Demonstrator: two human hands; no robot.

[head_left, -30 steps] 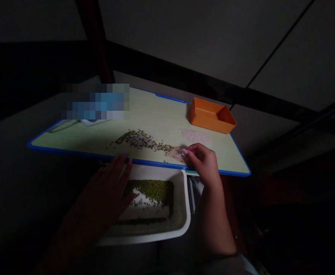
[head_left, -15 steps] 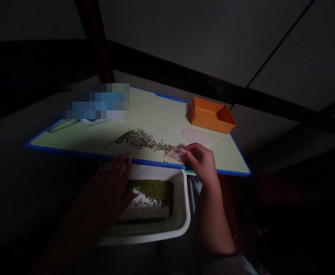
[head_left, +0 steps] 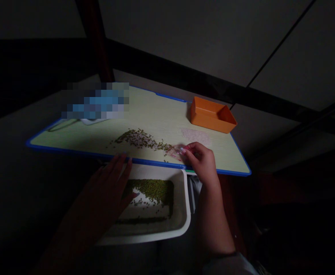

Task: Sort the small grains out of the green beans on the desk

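Note:
My left hand lies stretched over the left side of a white plastic tub, its fingertips by the table's blue front edge. Green beans, like mung beans, lie inside the tub, heaped toward its far side. On the pale tabletop, my right hand has thumb and index finger pinched together; whatever they hold is too small to make out. Just left of those fingertips is a thin patch of pale and pinkish grains. It runs into a mixed heap of green beans and pale grains.
An orange open box stands at the table's back right. In front of it spreads a patch of whitish grains. A blurred-out blue and white object sits at the back left. Blue trim edges the table.
Both hands stay almost where they were. A small reddish speck below my right fingertips no longer shows.

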